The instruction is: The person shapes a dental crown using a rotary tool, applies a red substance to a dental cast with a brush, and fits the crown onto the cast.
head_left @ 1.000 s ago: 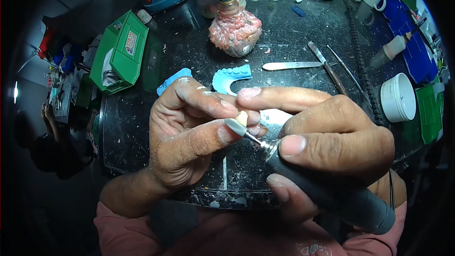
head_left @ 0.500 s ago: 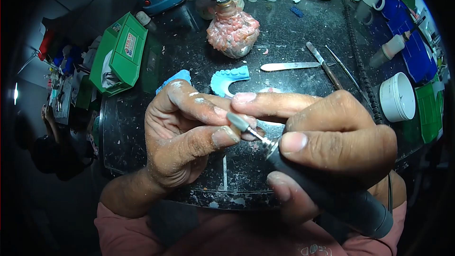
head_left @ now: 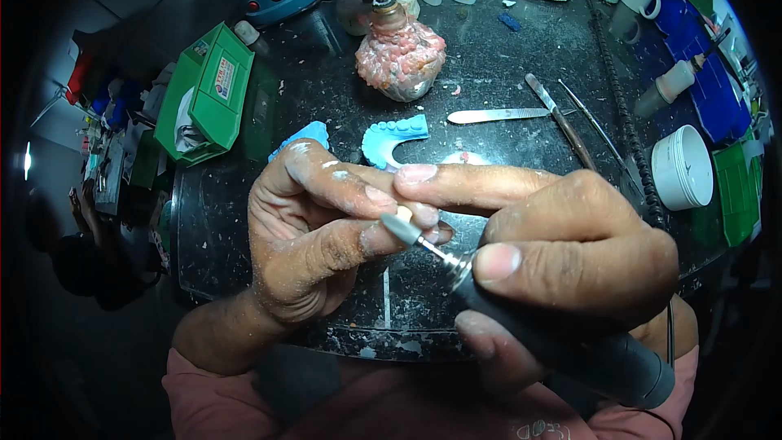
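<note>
Between the thumb and fingertips of my left hand [head_left: 305, 224] a small cream-white artificial tooth [head_left: 404, 213] is pinched, mostly covered by the fingers. My right hand [head_left: 582, 248] is wrapped around a black rotary handpiece [head_left: 643, 371]. Its grey pointed grinding bur [head_left: 401, 230] lies right at the tooth, overlapping it in this view. My right index finger stretches over to the left fingertips. Just beyond the hands sits a blue dental cast [head_left: 395, 137] with a row of teeth. A second blue cast [head_left: 301, 137] is partly hidden behind my left hand.
A burner [head_left: 399, 57] caked in pink material stands at the back. A metal knife [head_left: 497, 115] and a wooden-handled tool [head_left: 570, 130] lie ahead. At the right are a white tub [head_left: 683, 167] and a black cord [head_left: 617, 73]; at the left, a green bin [head_left: 208, 94].
The bur has moved slightly left and down with my right hand, and the cream-white tooth now shows between my left fingertips.
</note>
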Available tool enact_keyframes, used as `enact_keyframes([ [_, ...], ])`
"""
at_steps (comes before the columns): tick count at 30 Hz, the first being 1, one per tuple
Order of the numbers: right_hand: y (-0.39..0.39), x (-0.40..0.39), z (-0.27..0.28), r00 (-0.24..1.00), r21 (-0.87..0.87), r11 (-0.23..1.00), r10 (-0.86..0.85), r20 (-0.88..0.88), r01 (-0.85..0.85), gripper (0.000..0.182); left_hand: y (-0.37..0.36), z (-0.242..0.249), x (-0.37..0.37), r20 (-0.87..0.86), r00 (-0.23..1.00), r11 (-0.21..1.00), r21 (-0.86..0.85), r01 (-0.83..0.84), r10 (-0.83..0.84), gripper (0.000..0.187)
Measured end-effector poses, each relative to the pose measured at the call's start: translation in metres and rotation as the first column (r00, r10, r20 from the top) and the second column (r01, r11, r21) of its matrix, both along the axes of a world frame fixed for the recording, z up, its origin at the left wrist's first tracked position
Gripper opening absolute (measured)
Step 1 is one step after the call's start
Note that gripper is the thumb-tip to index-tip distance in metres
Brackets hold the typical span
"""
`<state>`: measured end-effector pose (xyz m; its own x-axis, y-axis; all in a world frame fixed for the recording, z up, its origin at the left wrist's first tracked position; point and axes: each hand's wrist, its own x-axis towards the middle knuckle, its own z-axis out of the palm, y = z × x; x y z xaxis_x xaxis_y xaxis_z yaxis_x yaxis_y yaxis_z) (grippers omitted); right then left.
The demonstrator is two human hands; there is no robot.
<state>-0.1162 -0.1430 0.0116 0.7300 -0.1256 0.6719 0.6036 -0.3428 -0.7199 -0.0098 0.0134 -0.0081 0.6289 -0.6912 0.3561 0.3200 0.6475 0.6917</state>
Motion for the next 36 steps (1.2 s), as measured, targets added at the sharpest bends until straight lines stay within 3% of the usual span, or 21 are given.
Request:
enact_keyframes([
  [1, 0.005, 0.000, -0.003, 0.996, 0.090, 0.993, -0.083, 0.022, 0.081, 0.021, 0.001, -0.001, 0.002, 0.021, 1.000, 1.000, 0.012, 0.012, -0.012, 0.017],
  [2, -0.010, 0.000, 0.007, 0.998, -0.076, 0.997, 0.007, -0.066, -0.012, 0.023, 0.002, -0.001, 0.003, 0.042, 0.999, 0.999, 0.023, 0.024, -0.025, 0.017],
  [3, -0.008, 0.000, 0.006, 0.998, -0.077, 0.997, 0.007, -0.066, -0.012, 0.023, 0.001, -0.001, 0.002, 0.043, 0.999, 0.999, 0.023, 0.024, -0.025, 0.017],
  [5, -0.003, 0.002, 0.001, 0.998, 0.098, 0.995, 0.021, 0.057, -0.026, 0.022, 0.000, 0.000, 0.000, 0.020, 1.000, 1.000, 0.007, 0.015, -0.015, 0.017],
  [6, -0.006, 0.002, 0.003, 0.998, 0.097, 0.995, 0.021, 0.057, -0.027, 0.022, 0.001, -0.001, 0.000, 0.020, 1.000, 1.000, 0.007, 0.015, -0.015, 0.017],
  [8, -0.015, 0.001, 0.011, 0.992, -0.066, 0.990, 0.120, -0.027, -0.121, 0.024, 0.003, -0.003, 0.002, 0.008, 1.000, 1.000, 0.024, 0.018, -0.018, 0.018],
  [11, -0.003, 0.007, -0.002, 0.992, 0.079, 0.997, 0.014, 0.125, -0.024, 0.022, 0.002, -0.003, 0.001, -0.003, 1.000, 1.000, 0.018, 0.017, -0.017, 0.018],
  [12, -0.006, 0.004, 0.005, 0.999, 0.031, 0.999, 0.032, 0.043, -0.033, 0.022, 0.002, -0.002, 0.000, -0.003, 1.000, 1.000, 0.017, 0.017, -0.017, 0.018],
  [15, -0.005, 0.007, -0.003, 0.991, 0.053, 0.997, 0.051, 0.127, -0.058, 0.023, 0.001, -0.002, 0.000, -0.043, 0.998, 0.999, -0.004, 0.047, -0.047, 0.018],
  [19, -0.007, 0.004, 0.005, 0.995, 0.021, 0.997, 0.074, 0.064, -0.075, 0.023, 0.001, -0.003, 0.001, -0.040, 0.998, 0.998, -0.016, 0.057, -0.058, 0.017],
  [21, -0.003, 0.005, 0.001, 0.995, 0.093, 0.995, 0.028, 0.096, -0.037, 0.022, 0.000, -0.003, 0.000, -0.053, 0.996, 0.997, -0.027, 0.073, -0.074, 0.017],
  [23, -0.004, 0.004, 0.004, 0.999, 0.037, 0.999, 0.032, 0.038, -0.034, 0.024, 0.000, -0.003, -0.002, -0.159, 0.980, 0.992, -0.059, 0.115, -0.123, 0.016],
  [25, -0.001, 0.009, -0.006, 0.985, 0.065, 0.996, 0.048, 0.167, -0.060, 0.026, 0.001, -0.005, -0.002, -0.177, 0.975, 0.990, -0.068, 0.124, -0.134, 0.016],
  [29, -0.002, 0.010, -0.005, 0.984, 0.091, 0.994, 0.050, 0.170, -0.066, 0.024, 0.002, -0.006, -0.004, -0.279, 0.943, 0.982, -0.103, 0.156, -0.179, 0.016],
  [33, -0.012, 0.008, 0.000, 0.986, -0.014, 0.997, 0.073, 0.149, -0.071, 0.021, 0.004, -0.005, -0.004, -0.277, 0.945, 0.984, -0.078, 0.160, -0.176, 0.016],
  [36, -0.016, 0.009, 0.001, 0.969, -0.169, 0.968, 0.206, 0.133, -0.183, 0.036, 0.003, -0.005, -0.003, -0.232, 0.959, 0.986, -0.064, 0.151, -0.162, 0.015],
])
